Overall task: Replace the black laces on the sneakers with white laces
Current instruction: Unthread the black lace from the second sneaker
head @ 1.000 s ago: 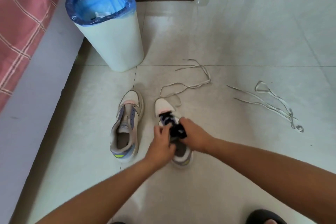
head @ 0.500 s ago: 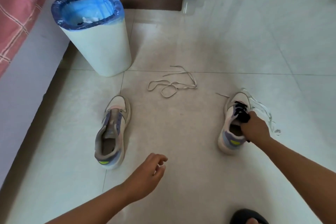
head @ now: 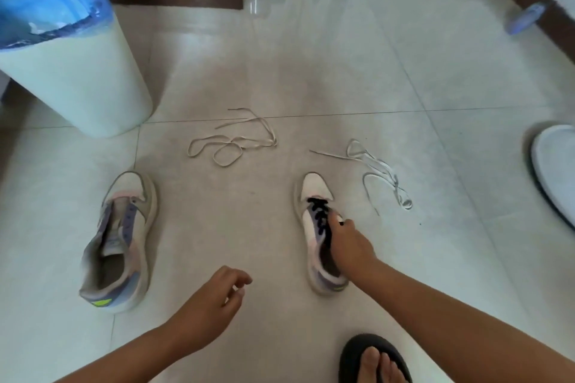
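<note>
Right hand [head: 348,246] on the right sneaker [head: 317,227], fingers [head: 337,221] curled into the black lace [head: 320,214] near the middle of the tongue, apparently pinching it. Left hand [head: 211,301] above the bare floor [head: 249,211] between both shoes, fingers loosely curled and apart, nothing held.

Right sneaker flat on the floor, toe away from the person, heel close; long axis almost in line with the right forearm. Black lace crossing that axis, still in the eyelets. Left sneaker [head: 119,242] well apart to the left, no lace in it. Cream lace [head: 230,146] beyond and between the shoes; white lace [head: 379,174] just beside the right sneaker, on its far right.

Probably the unlacing step. Right hand clearly nearer; pull best directed up and toward the heel, with left hand free for steadying the shoe.
</note>
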### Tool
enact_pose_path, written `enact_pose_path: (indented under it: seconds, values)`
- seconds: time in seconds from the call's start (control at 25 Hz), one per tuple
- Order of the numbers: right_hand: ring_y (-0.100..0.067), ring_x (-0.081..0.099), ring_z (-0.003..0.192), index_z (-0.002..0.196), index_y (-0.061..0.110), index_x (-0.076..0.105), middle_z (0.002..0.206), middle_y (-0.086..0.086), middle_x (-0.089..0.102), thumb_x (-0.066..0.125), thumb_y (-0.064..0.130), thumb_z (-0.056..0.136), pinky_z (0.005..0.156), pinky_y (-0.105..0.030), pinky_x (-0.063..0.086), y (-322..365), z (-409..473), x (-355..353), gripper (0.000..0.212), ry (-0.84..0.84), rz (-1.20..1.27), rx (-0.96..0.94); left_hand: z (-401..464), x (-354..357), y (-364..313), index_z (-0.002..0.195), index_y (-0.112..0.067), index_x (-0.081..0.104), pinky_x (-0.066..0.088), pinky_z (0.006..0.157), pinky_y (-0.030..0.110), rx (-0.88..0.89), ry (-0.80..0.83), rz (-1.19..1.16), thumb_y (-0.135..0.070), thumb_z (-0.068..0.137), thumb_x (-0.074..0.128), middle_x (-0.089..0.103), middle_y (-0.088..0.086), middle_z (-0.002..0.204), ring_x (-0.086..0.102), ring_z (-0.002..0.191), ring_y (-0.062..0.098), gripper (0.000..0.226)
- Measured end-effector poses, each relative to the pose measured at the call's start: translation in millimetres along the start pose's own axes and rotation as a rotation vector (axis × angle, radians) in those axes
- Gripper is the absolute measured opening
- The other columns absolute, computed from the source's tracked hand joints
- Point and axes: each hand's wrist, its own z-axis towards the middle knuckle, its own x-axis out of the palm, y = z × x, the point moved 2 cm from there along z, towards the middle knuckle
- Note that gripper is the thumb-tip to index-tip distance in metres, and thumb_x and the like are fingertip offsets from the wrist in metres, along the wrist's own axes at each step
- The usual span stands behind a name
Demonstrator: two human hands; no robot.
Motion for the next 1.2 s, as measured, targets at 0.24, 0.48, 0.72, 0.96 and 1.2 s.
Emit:
enact_pose_path:
  seconds: [0.24,0.48,0.72,0.96,1.2]
  values:
    - [-0.039,0.063,0.081,0.115,0.005,0.037,0.101,-0.024,0.058,0.042,0.008,0.088,0.063,-0.037,0.047,-124,-62,-32,0.028,0.014,0.176,0.505,-1,-1,-2,0.105,-0.030,0.053,0.035,0.075,0.006,-0.030,0.169,0.175,-0.027,0.099,0.040,0.052,-0.012,0.103,0.050,0.090,0.000,0.015]
    - [-0.033,0.059,0.097,0.111,0.011,0.040,0.109,-0.011,0.052,0.046,0.010,0.090,0.069,-0.032,0.036,28,-68,-13,0.022,0.122,0.234,-0.018,15,-19,-20,0.128,-0.027,0.043,0.041,0.080,0.021,-0.010,0.065,0.157,-0.036,0.099,0.039,0.047,-0.011,0.110,0.051,0.090,0.005,0.031]
    - [-0.016,0.053,0.077,0.107,0.017,0.041,0.099,-0.001,0.054,0.066,0.025,0.083,0.061,-0.024,0.036,109,-36,3,0.035,0.358,0.349,-0.440,23,-37,-1,0.142,-0.023,0.030,0.041,0.090,0.023,-0.158,0.020,0.060,-0.033,0.094,0.052,0.032,-0.002,0.133,0.052,0.109,0.016,0.054]
    - [0.000,0.049,0.057,0.103,0.038,0.048,0.079,0.006,0.056,0.066,0.017,0.086,0.057,-0.014,0.042,94,-28,-10,0.033,0.308,0.591,-0.423,16,-44,6,0.118,-0.028,0.055,0.038,0.070,0.002,-0.135,-0.138,-0.079,-0.032,0.087,0.064,0.047,-0.008,0.113,0.052,0.091,-0.002,0.032]
    - [0.005,0.049,0.066,0.090,0.027,0.066,0.073,0.016,0.055,0.069,0.017,0.084,0.062,-0.009,0.036,82,-44,-19,0.012,0.199,0.515,-0.484,30,-43,-6,0.084,-0.019,0.063,0.043,0.068,0.009,-0.203,-0.242,-0.103,-0.021,0.085,0.067,0.055,-0.013,0.082,0.055,0.076,0.004,0.005]
